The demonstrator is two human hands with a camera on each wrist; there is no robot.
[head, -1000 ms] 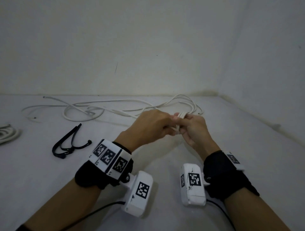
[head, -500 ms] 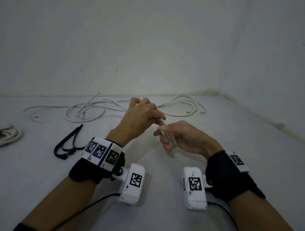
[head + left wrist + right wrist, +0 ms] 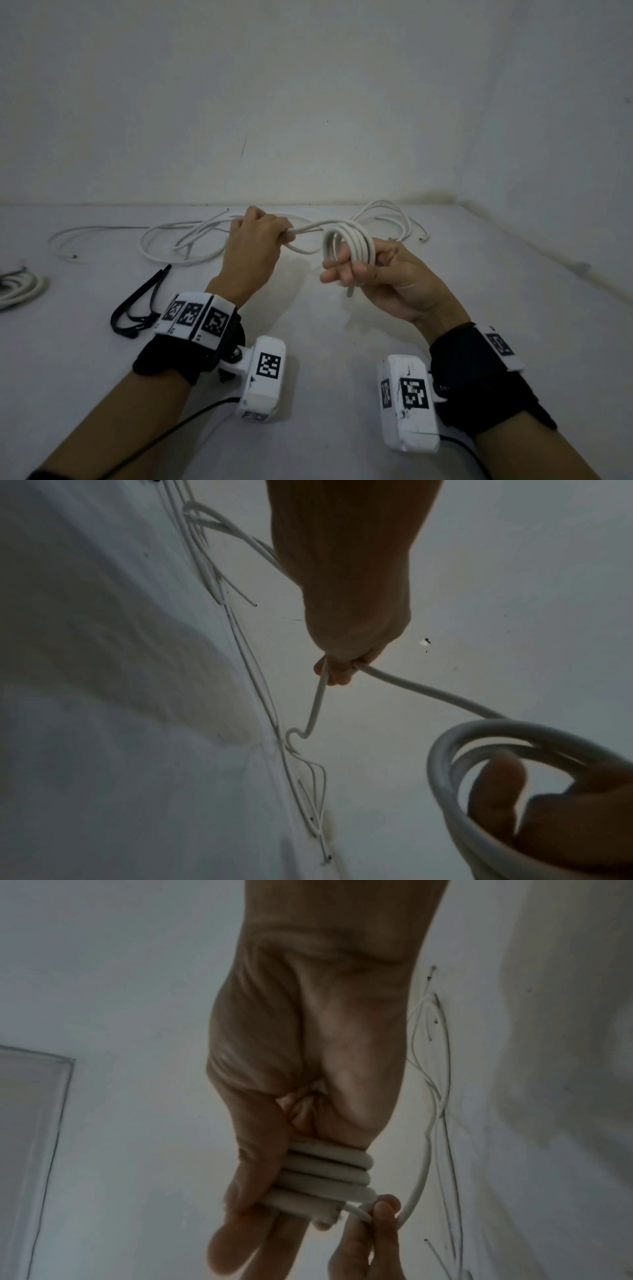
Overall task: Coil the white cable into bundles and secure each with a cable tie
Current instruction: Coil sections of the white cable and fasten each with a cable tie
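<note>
Half a second ago my hands were close together with only a short folded bit of white cable between them; now they have drawn apart, and I read that as another turn being laid on, so the coiling step is well under way and not yet finished.

My right hand holds the coil, thumb on one side and fingers through the loops. In the right wrist view I count four turns stacked side by side, with one cut end hanging just below the coil. My left hand, beside the coil on its left, is closed round the running strand, which leads straight into the coil.

Beyond the coil, more loose white cable lies in loops on the bench; I cannot count the separate pieces, though several cut ends show. Well left of the coil, one bundle sits at the picture's edge. Between it and the coil lie the black cable ties, two or three, none yet used on this coil.
</note>
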